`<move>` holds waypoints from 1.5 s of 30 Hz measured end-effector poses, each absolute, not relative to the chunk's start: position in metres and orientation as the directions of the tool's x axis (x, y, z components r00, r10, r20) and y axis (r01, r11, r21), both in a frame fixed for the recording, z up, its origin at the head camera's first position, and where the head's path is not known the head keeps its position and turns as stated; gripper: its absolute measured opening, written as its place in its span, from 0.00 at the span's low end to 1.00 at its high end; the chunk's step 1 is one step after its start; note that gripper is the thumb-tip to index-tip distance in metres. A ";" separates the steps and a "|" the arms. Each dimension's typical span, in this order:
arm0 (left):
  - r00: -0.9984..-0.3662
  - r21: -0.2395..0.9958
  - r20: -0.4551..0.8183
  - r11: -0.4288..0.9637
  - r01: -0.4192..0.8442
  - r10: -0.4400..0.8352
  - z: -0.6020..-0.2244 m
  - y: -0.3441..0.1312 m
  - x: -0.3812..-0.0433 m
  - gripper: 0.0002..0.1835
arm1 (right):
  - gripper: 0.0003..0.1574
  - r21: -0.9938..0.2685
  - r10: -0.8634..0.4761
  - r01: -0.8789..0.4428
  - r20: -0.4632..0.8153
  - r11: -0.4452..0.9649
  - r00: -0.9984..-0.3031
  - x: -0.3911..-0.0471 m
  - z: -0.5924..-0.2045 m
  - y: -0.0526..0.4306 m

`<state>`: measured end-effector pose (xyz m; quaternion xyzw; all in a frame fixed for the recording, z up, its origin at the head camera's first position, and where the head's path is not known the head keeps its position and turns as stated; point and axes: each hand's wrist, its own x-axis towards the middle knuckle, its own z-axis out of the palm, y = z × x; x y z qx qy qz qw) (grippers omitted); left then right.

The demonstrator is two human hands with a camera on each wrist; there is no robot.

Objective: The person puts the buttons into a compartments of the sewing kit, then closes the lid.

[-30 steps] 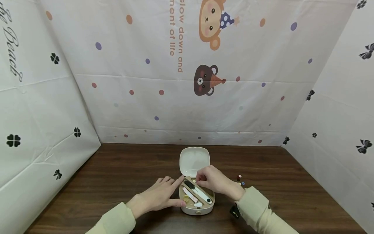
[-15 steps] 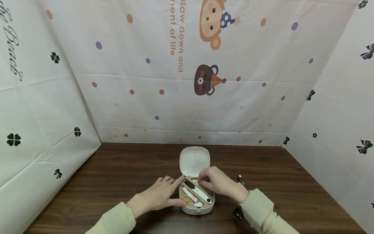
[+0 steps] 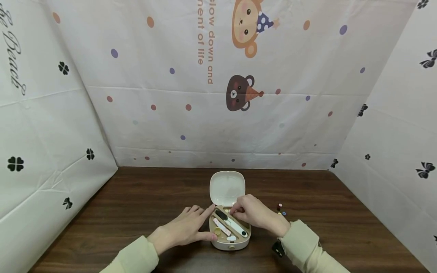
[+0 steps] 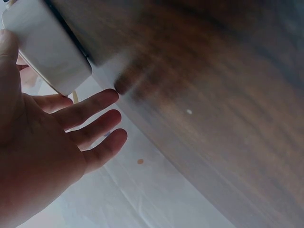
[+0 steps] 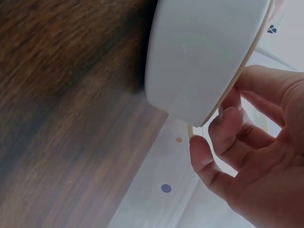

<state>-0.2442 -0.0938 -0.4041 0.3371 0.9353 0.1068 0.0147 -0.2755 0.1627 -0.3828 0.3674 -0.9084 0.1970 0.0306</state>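
A small white sewing box [image 3: 230,246] stands on the table, its beige tray showing and its lid [image 3: 227,185] raised at the back. My left hand [image 3: 186,226] steadies its left side, fingers straight, index finger at the back corner and thumb at the front. Curled fingers of my right hand [image 3: 254,213] reach into the tray's back right compartment; I cannot tell what their tips hold. In the tray lie a white tool with a black end [image 3: 235,225], a pale printed strip [image 3: 222,227], a gold ring-like thimble [image 3: 217,231] and a white piece [image 3: 231,238].
Several small coloured spool-like pieces [image 3: 280,207], red, yellow and blue, lie on the dark wooden table [image 3: 164,189] right of the box. White printed cloth [image 3: 153,125] walls the table at the back and both sides.
My right hand has shifted slightly to the right over the compartment, and small pale pieces beside its fingertips have come into view. The left hand and box have stayed in place.
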 end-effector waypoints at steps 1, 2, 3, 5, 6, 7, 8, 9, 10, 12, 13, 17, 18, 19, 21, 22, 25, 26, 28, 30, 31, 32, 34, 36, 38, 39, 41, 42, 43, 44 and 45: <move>-0.773 0.211 0.043 0.750 0.627 0.633 -0.404 -0.094 -0.244 0.51 | 0.05 -0.338 -0.655 -0.679 0.200 0.652 -0.729 -0.276 -0.383 0.163; -0.773 0.212 0.042 0.751 0.626 0.633 -0.404 -0.094 -0.244 0.51 | 0.05 -0.345 -0.652 -0.675 0.199 0.652 -0.731 -0.276 -0.383 0.163; -0.773 0.212 0.043 0.750 0.626 0.633 -0.404 -0.094 -0.244 0.51 | 0.05 -0.352 -0.650 -0.674 0.202 0.650 -0.733 -0.276 -0.383 0.164; -0.773 0.213 0.046 0.750 0.627 0.633 -0.404 -0.094 -0.244 0.52 | 0.05 -0.378 -0.639 -0.662 0.203 0.647 -0.741 -0.277 -0.382 0.166; -0.773 0.213 0.046 0.750 0.627 0.633 -0.404 -0.094 -0.244 0.52 | 0.05 -0.394 -0.633 -0.655 0.205 0.645 -0.746 -0.277 -0.381 0.167; -0.773 0.213 0.047 0.750 0.627 0.633 -0.404 -0.094 -0.244 0.52 | 0.05 -0.409 -0.627 -0.649 0.208 0.641 -0.751 -0.278 -0.381 0.169; -0.773 0.212 0.049 0.750 0.627 0.632 -0.404 -0.094 -0.244 0.52 | 0.05 -0.425 -0.620 -0.641 0.210 0.638 -0.756 -0.278 -0.380 0.171; -0.773 0.211 0.051 0.750 0.627 0.632 -0.404 -0.095 -0.244 0.52 | 0.05 -0.434 -0.614 -0.638 0.215 0.636 -0.759 -0.278 -0.380 0.173; -0.774 0.212 0.050 0.750 0.626 0.631 -0.404 -0.095 -0.244 0.52 | 0.04 -0.440 -0.609 -0.634 0.219 0.636 -0.763 -0.279 -0.379 0.176; -0.774 0.211 0.053 0.751 0.626 0.631 -0.404 -0.095 -0.244 0.52 | 0.04 -0.441 -0.598 -0.630 0.231 0.639 -0.768 -0.279 -0.379 0.182; -0.774 0.209 0.054 0.751 0.626 0.631 -0.403 -0.095 -0.243 0.52 | 0.04 -0.436 -0.593 -0.631 0.241 0.642 -0.769 -0.280 -0.379 0.185; -0.774 0.206 0.057 0.751 0.627 0.631 -0.403 -0.095 -0.242 0.52 | 0.04 -0.416 -0.562 -0.617 0.261 0.668 -0.785 -0.282 -0.381 0.201; -0.773 0.205 0.057 0.751 0.628 0.631 -0.403 -0.095 -0.242 0.52 | 0.04 -0.407 -0.553 -0.613 0.268 0.677 -0.789 -0.283 -0.381 0.205; -0.773 0.204 0.057 0.750 0.629 0.632 -0.403 -0.095 -0.242 0.52 | 0.04 -0.403 -0.544 -0.607 0.271 0.685 -0.794 -0.284 -0.382 0.210; -0.772 0.204 0.057 0.750 0.630 0.633 -0.403 -0.095 -0.243 0.52 | 0.03 -0.396 -0.527 -0.593 0.273 0.701 -0.805 -0.286 -0.384 0.218; -0.772 0.205 0.057 0.749 0.630 0.633 -0.403 -0.095 -0.243 0.52 | 0.03 -0.390 -0.518 -0.586 0.273 0.711 -0.810 -0.286 -0.385 0.222; -0.772 0.208 0.056 0.748 0.630 0.634 -0.403 -0.095 -0.243 0.52 | 0.03 -0.375 -0.497 -0.565 0.269 0.735 -0.825 -0.288 -0.387 0.234; -0.773 0.210 0.055 0.749 0.628 0.633 -0.403 -0.095 -0.244 0.52 | 0.02 -0.370 -0.488 -0.556 0.267 0.744 -0.831 -0.289 -0.388 0.237; -0.774 0.212 0.054 0.750 0.627 0.631 -0.403 -0.096 -0.243 0.52 | 0.02 -0.359 -0.470 -0.537 0.262 0.763 -0.843 -0.290 -0.390 0.243; -0.775 0.212 0.052 0.751 0.625 0.630 -0.403 -0.096 -0.243 0.52 | 0.02 -0.347 -0.452 -0.519 0.259 0.781 -0.854 -0.291 -0.391 0.249; -0.775 0.210 0.051 0.752 0.624 0.629 -0.404 -0.096 -0.243 0.52 | 0.02 -0.336 -0.445 -0.513 0.262 0.790 -0.856 -0.292 -0.392 0.251; -0.776 0.210 0.050 0.753 0.624 0.629 -0.404 -0.096 -0.243 0.52 | 0.02 -0.335 -0.437 -0.505 0.259 0.795 -0.861 -0.293 -0.392 0.253; -0.776 0.207 0.050 0.754 0.624 0.629 -0.404 -0.096 -0.242 0.52 | 0.02 -0.330 -0.427 -0.493 0.256 0.805 -0.867 -0.294 -0.393 0.257; -0.776 0.209 0.050 0.753 0.623 0.628 -0.404 -0.096 -0.243 0.52 | 0.02 -0.318 -0.417 -0.485 0.260 0.815 -0.871 -0.295 -0.394 0.260; -0.776 0.213 0.048 0.753 0.623 0.629 -0.404 -0.095 -0.243 0.52 | 0.02 -0.310 -0.403 -0.471 0.258 0.826 -0.878 -0.296 -0.395 0.264; -0.776 0.214 0.048 0.753 0.623 0.629 -0.404 -0.095 -0.243 0.52 | 0.02 -0.301 -0.397 -0.465 0.263 0.833 -0.880 -0.296 -0.396 0.265; -0.775 0.215 0.049 0.751 0.624 0.630 -0.404 -0.095 -0.243 0.52 | 0.02 -0.291 -0.378 -0.445 0.261 0.847 -0.889 -0.297 -0.397 0.269; -0.774 0.213 0.052 0.750 0.626 0.631 -0.404 -0.095 -0.243 0.52 | 0.03 -0.289 -0.365 -0.431 0.256 0.855 -0.895 -0.298 -0.397 0.270; -0.773 0.212 0.055 0.749 0.627 0.632 -0.404 -0.094 -0.243 0.52 | 0.03 -0.290 -0.352 -0.416 0.248 0.862 -0.902 -0.299 -0.397 0.272; -0.772 0.209 0.059 0.749 0.629 0.633 -0.404 -0.094 -0.243 0.52 | 0.03 -0.294 -0.340 -0.401 0.239 0.868 -0.910 -0.299 -0.397 0.273; -0.771 0.206 0.063 0.748 0.631 0.633 -0.404 -0.094 -0.243 0.52 | 0.03 -0.298 -0.327 -0.385 0.228 0.873 -0.917 -0.300 -0.398 0.275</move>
